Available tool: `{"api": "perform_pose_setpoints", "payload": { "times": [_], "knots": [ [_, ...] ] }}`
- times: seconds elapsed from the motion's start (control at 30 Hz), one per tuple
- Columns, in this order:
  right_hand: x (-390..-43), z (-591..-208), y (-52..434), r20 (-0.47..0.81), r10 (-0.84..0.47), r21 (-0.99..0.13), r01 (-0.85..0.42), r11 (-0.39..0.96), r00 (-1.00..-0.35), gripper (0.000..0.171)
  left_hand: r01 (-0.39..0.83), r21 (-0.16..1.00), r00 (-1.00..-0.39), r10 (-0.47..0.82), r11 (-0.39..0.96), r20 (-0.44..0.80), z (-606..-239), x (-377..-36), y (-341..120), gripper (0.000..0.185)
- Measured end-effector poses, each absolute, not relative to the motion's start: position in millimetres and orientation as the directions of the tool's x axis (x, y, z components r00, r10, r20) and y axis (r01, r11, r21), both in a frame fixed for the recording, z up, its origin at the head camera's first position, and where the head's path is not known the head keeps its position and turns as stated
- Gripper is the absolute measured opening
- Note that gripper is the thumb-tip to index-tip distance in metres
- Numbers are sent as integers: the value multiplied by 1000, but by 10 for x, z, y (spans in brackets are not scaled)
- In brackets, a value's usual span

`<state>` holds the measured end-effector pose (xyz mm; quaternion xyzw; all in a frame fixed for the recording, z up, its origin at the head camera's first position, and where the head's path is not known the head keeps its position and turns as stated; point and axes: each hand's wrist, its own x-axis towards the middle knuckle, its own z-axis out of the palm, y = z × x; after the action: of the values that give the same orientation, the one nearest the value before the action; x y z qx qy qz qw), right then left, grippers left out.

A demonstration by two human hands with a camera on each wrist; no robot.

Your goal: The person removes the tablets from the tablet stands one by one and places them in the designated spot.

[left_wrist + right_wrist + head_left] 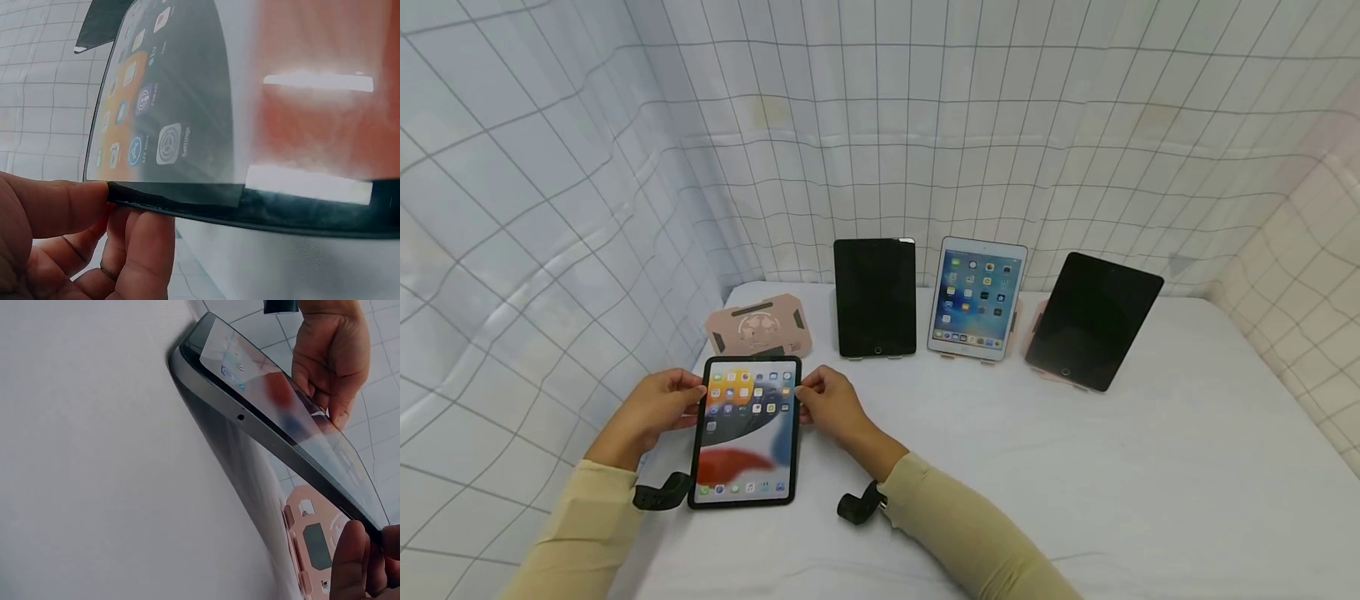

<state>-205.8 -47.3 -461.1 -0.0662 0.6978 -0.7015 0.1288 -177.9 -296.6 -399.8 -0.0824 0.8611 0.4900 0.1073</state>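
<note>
The head view alone takes in the whole layout: a black-framed iPad (745,454) sits toward 7 to 8 o'clock on the white-covered desk (962,483), its home screen lit, with a pink tablet stand (763,323) just beyond it at 12 o'clock. Between 1 and 3 o'clock from it stand a dark-screened black tablet (876,296), a white iPad (977,298) with its screen lit, and a slanted black tablet (1093,321), all near the grid-patterned curtain (925,125). The right wrist view adds what the head view hides: the lit iPad tilts, its upper end raised clear of the desk, and its grey side edge bears a small round hole (240,417). The left wrist view brings the Settings icon (169,144) and App Store icon (134,151) near enough to read, along with bright glare on the glass. At the iPad's 10 o'clock, the left hand (658,412) pinches the rim, thumb over the front and the other fingers curled beneath, clamped with only the iPad's thickness between. At 2 o'clock, the right hand (835,408) pinches the opposite rim likewise, thumb and fingers closed on it, partly cropped in its own wrist view.
</note>
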Motion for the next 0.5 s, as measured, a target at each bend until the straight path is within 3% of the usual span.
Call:
{"api": "perform_pose_setpoints", "payload": {
  "times": [0.5],
  "knots": [
    [-2075,-4654,-500,-160,-273,-986,139,94,-949,5,-297,793,-943,-33,532,-331,-4194,-1853,-3020,22]
  ]
}}
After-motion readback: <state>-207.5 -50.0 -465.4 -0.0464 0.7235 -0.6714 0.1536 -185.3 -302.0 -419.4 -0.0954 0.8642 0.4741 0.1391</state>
